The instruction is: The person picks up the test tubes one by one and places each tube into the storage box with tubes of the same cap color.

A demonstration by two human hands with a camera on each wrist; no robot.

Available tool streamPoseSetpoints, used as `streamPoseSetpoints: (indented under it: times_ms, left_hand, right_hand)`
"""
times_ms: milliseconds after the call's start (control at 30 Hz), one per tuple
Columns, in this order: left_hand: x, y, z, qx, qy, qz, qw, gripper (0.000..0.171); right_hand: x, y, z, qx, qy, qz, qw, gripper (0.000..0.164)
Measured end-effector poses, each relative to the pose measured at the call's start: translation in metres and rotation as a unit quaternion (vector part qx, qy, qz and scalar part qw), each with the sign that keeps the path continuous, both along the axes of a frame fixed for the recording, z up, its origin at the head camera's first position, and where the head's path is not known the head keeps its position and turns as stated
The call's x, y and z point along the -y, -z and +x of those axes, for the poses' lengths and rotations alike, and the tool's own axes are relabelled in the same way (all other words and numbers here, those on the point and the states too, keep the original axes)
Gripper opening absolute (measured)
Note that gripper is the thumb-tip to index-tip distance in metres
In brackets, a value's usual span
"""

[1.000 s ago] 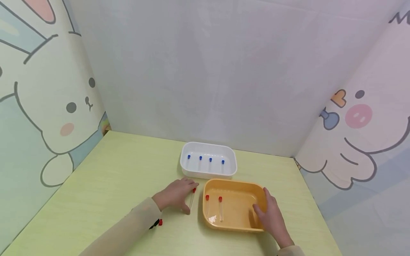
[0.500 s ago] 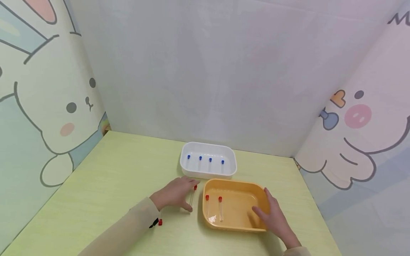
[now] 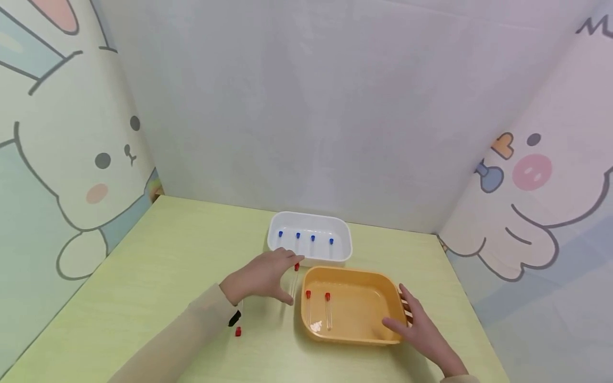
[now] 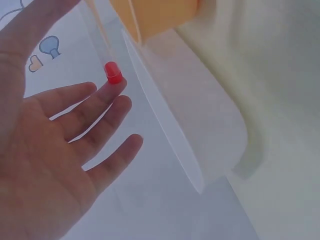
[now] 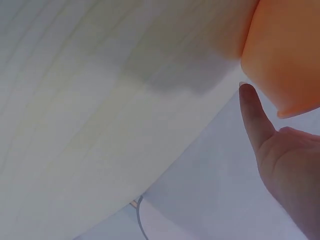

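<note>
My left hand point(image 3: 263, 274) pinches a clear tube with a red cap point(image 3: 297, 267) between thumb and fingers, near the left rim of the orange tray. In the left wrist view the red cap point(image 4: 113, 73) touches a fingertip, the other fingers being spread. My right hand point(image 3: 426, 330) is at the tray's right side, thumb over the rim and other fingers outside it. The right wrist view shows one finger point(image 5: 255, 110) straight and apart from the tray wall point(image 5: 285, 55). Inside the orange tray point(image 3: 356, 340) lie two red-capped tubes point(image 3: 328, 311).
A white tray point(image 3: 311, 217) behind holds several blue-capped tubes point(image 3: 313, 239). Another red cap point(image 3: 238, 331) lies on the table point(image 3: 206, 234) by the left sleeve, beside a small black thing point(image 3: 234, 318). Printed cloth walls point(image 3: 306, 106) stand around the table.
My left hand has moved away from me and slightly right, carrying the red-capped tube up off the table. My right hand has shifted a little outward at the tray's right side.
</note>
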State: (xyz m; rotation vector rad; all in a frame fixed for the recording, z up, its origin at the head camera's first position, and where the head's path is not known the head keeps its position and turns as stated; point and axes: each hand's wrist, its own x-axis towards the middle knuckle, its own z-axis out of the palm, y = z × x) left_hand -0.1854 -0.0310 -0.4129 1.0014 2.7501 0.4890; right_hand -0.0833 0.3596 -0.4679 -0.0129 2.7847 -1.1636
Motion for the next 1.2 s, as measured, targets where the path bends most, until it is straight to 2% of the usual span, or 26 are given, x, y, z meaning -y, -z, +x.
streamPoseSetpoints:
  times_ms: [167, 300, 467, 700, 867, 1067, 1200]
  left_hand:
    - [-0.010, -0.011, 0.001, -0.019, 0.027, 0.015, 0.9993, 0.097]
    - [-0.025, -0.012, 0.002, -0.035, 0.044, 0.010, 0.9984, 0.099]
    - [-0.047, -0.012, 0.004, -0.052, 0.065, 0.008, 0.9965, 0.099]
    - [-0.080, -0.015, 0.010, -0.086, 0.083, -0.005, 0.9928, 0.097]
    - [-0.101, -0.008, 0.013, -0.100, 0.085, -0.024, 0.9912, 0.096]
    - [-0.116, 0.003, 0.014, -0.086, 0.086, -0.030, 0.9921, 0.089]
    - [-0.124, 0.011, 0.015, -0.090, 0.086, -0.053, 0.9907, 0.087]
  right_hand:
    - [-0.002, 0.002, 0.002, 0.027, -0.011, 0.005, 1.000, 0.105]
    - [-0.002, 0.002, 0.003, 0.041, -0.017, 0.008, 0.999, 0.109]
    - [-0.003, 0.000, 0.005, 0.037, -0.030, 0.009, 0.999, 0.112]
    - [-0.005, 0.002, 0.005, 0.057, -0.020, 0.008, 0.998, 0.117]
    - [-0.004, 0.005, 0.004, 0.063, -0.016, 0.006, 0.998, 0.118]
    - [-0.005, 0.006, 0.004, 0.064, -0.016, 0.002, 0.998, 0.117]
    - [-0.005, 0.007, 0.005, 0.057, -0.020, 0.006, 0.998, 0.117]
